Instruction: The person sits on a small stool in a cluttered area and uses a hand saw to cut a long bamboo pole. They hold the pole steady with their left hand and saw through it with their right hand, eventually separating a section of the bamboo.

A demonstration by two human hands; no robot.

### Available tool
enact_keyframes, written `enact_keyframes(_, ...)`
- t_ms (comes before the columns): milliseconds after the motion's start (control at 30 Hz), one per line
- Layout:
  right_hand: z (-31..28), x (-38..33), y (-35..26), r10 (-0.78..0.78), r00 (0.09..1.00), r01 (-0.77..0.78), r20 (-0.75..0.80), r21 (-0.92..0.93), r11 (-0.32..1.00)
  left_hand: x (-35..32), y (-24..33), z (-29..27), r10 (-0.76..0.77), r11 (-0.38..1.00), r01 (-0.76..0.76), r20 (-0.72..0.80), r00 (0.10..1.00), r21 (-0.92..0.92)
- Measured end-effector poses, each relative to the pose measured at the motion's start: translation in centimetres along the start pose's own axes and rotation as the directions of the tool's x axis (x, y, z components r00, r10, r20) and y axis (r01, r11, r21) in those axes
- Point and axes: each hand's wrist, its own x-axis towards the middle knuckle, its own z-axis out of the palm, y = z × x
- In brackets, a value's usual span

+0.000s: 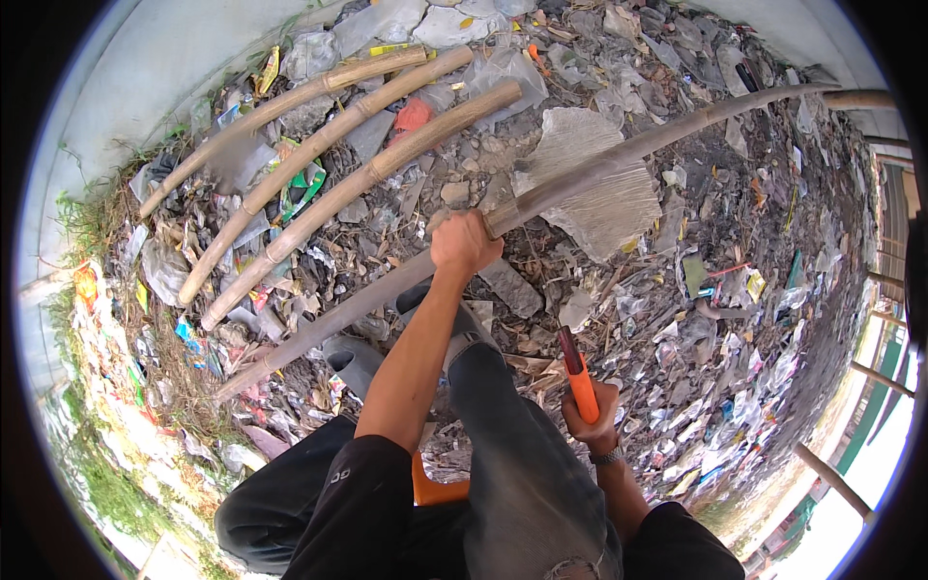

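My left hand [466, 242] is closed around a long grey-brown bamboo pole [590, 174], which runs diagonally from lower left to upper right. My right hand [593, 416], with a watch on its wrist, grips an orange-handled tool [580, 382]. A dark, reddish-brown narrow part sticks up from the handle; whether it is a saw or a knife I cannot tell. The tool is apart from the pole. My rubber boot [474, 338] is beside the pole, below my left hand.
Three lighter bamboo pieces [358, 184] lie side by side at the upper left. A flat broken slab [585, 184] lies beneath the pole's right part. Plastic scraps and rubble cover the ground. An orange curved object [440, 488] shows between my legs. A pale wall [97, 106] borders the left.
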Motion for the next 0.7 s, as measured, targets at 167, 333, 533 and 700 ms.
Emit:
enact_keyframes(167, -0.2, 0.1, 0.5, -0.040, 0.999, 0.040, 0.017, 0.001, 0.999, -0.3, -0.8, 1.0, 0.018, 0.999, -0.015, -0.090, 0.996, 0.036)
enact_keyframes(333, -2.1, -0.2, 2.1, -0.009, 0.999, 0.007, 0.037, 0.035, 0.999, -1.2, -0.3, 1.7, 0.040, 0.999, -0.033, -0.198, 0.979, 0.036)
enact_keyframes(533, -2.7, 0.0, 2.5, -0.056, 0.998, 0.056, 0.032, 0.016, 0.998, -0.8, -0.9, 2.0, 0.078, 0.997, -0.070, -0.198, 0.977, 0.044)
enact_keyframes(700, -2.1, 0.5, 2.6, -0.064, 0.998, 0.063, 0.020, 0.007, 0.998, 0.1, -1.6, 1.7, 0.097, 0.994, -0.089, -0.127, 0.987, 0.067)
